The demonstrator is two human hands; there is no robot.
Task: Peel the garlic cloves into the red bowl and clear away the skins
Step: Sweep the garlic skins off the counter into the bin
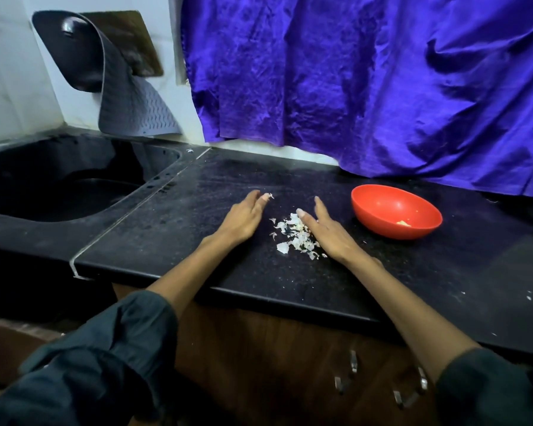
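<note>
Head view: black counter [259, 281], blue cloth [351, 72] behind, perhaps a sink [59, 186] left.

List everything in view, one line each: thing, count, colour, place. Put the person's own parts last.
red bowl: one, red, on the countertop right of the hands, a few pale pieces inside
garlic skins: one loose pile, white, between the hands
stray skin: one, white, at the left fingertips
countertop: one, black, speckled
sink: one, black, left
mat: one, grey, hanging over the wall fixture above the sink
curtain: one, blue-purple, behind the counter
cabinet handles: several, metal, below the counter
sleeves: two, dark
left hand: flat on the counter
right hand: flat, against the pile
</note>
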